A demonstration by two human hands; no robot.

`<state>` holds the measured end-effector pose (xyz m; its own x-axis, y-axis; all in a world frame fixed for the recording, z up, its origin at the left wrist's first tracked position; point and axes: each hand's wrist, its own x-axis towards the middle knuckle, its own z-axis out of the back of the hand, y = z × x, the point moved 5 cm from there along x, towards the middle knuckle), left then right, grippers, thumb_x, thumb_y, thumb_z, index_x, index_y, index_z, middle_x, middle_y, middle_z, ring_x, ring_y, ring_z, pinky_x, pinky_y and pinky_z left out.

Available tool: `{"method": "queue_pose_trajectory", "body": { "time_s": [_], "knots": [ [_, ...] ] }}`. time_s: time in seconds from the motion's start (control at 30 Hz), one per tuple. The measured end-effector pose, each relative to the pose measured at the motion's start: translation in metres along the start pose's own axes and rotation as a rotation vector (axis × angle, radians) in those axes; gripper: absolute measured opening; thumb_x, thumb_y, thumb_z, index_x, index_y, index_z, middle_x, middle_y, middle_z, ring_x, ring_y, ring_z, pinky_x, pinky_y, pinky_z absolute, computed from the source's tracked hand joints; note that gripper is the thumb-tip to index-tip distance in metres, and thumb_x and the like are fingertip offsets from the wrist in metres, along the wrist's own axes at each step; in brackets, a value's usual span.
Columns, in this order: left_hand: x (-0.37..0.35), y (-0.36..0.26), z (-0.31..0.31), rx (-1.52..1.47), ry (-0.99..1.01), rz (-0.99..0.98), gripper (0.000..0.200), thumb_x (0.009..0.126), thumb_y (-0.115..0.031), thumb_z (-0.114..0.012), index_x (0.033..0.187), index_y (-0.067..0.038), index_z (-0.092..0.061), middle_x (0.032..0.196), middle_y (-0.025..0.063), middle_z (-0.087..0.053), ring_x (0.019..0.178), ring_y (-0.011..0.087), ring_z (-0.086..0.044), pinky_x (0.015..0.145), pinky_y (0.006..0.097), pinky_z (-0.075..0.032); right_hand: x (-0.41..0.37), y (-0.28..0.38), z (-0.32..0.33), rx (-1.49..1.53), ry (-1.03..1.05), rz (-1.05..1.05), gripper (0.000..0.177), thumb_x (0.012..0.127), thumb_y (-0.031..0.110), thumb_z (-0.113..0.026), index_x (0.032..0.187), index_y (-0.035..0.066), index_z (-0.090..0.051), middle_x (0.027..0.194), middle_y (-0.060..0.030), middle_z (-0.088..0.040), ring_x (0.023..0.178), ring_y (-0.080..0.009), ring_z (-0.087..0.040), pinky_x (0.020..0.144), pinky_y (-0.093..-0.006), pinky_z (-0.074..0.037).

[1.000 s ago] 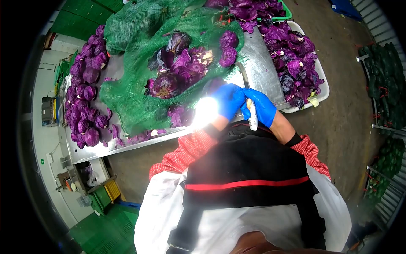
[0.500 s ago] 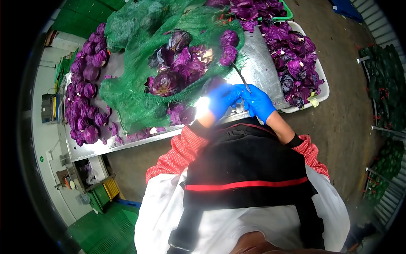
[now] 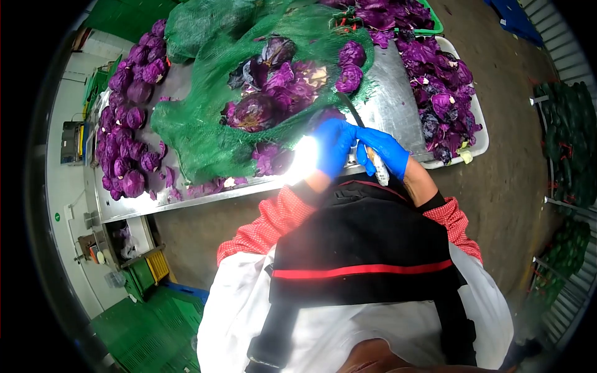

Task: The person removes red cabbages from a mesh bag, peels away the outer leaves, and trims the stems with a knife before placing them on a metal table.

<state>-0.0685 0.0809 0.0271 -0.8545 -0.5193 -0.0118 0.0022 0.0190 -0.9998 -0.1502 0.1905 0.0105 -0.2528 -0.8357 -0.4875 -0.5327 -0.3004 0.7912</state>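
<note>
Both my hands wear blue gloves and meet at the near edge of the metal table. My right hand (image 3: 390,153) is closed round a knife, its pale handle (image 3: 379,169) pointing towards my apron and its dark, narrow blade (image 3: 353,110) pointing away over the table. Pressed against the right fingers and the base of the blade, my left hand (image 3: 334,144) has its fingers curled in; what they grip is hidden. Bright glare covers part of the left wrist. Just beyond lie red cabbages (image 3: 252,112) on a green mesh sack (image 3: 199,133), with two smaller heads (image 3: 349,79) near the blade.
Several red cabbage heads (image 3: 134,183) line the table's left side. A white tub (image 3: 482,140) of purple leaves stands at the right, with a green crate (image 3: 438,25) behind it. Full dark green sacks (image 3: 569,124) are stacked on the far right. The metal table edge (image 3: 205,202) is before me.
The knife has swung so its handle shows below my right hand. My right hand has turned with it and shifted slightly right. My view has also shifted a little.
</note>
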Motion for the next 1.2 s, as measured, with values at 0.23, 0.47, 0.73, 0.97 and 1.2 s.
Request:
{"method": "queue_pose_trajectory", "body": {
  "time_s": [0.23,0.47,0.73,0.97,1.2],
  "knots": [
    [-0.001,0.007,0.034,-0.195,-0.124,0.166,0.021,0.092,-0.026,-0.054,0.098,-0.006,-0.06,0.079,0.0005,-0.06,0.06,0.005,-0.05,0.05,0.0176,-0.036,0.015,0.0,0.005,0.223,-0.131,0.18,0.038,0.096,0.027,-0.039,0.102,-0.004,-0.06,0.055,-0.0003,-0.045,0.04,-0.0087,-0.041,0.035,-0.0214,-0.035],
    [0.011,-0.002,0.173,0.067,-0.509,-0.082,0.02,0.092,-0.02,-0.056,0.106,-0.005,-0.06,0.096,0.0059,-0.064,0.08,0.0103,-0.057,0.07,0.0226,-0.045,0.038,0.007,-0.002,0.235,-0.139,0.087,0.037,0.093,0.028,-0.042,0.082,-0.002,-0.06,0.048,0.0013,-0.04,0.036,-0.0082,-0.035,0.032,-0.0214,-0.032],
    [0.051,0.048,0.307,0.394,-0.544,0.084,0.041,0.091,-0.029,-0.054,0.118,0.001,-0.055,0.119,0.0143,-0.058,0.109,0.0207,-0.054,0.095,0.0315,-0.04,0.112,0.049,-0.078,-0.067,-0.014,0.288,0.037,0.096,0.027,-0.038,0.093,0.002,-0.065,0.052,-0.0015,-0.046,0.04,-0.0093,-0.041,0.036,-0.0236,-0.035],
    [0.05,0.135,0.3,0.681,-0.167,0.057,0.045,0.091,-0.033,-0.052,0.121,0.001,-0.052,0.116,0.0156,-0.059,0.106,0.025,-0.056,0.092,0.0342,-0.043,0.198,0.007,-0.092,-0.37,-0.099,-0.044,0.045,0.089,0.048,-0.048,0.096,0.005,-0.06,0.061,-0.0075,-0.054,0.046,-0.0169,-0.051,0.042,-0.03,-0.041],
    [0.048,0.004,0.229,-0.292,-0.244,0.548,0.041,0.089,-0.021,-0.057,0.125,-0.005,-0.049,0.119,0.0091,-0.055,0.098,0.0179,-0.057,0.079,0.032,-0.051,0.184,0.017,-0.082,-0.234,-0.199,0.031,0.044,0.09,0.048,-0.05,0.093,0.004,-0.052,0.056,-0.0086,-0.054,0.032,-0.0152,-0.041,0.031,-0.0287,-0.034]
  ]
}}
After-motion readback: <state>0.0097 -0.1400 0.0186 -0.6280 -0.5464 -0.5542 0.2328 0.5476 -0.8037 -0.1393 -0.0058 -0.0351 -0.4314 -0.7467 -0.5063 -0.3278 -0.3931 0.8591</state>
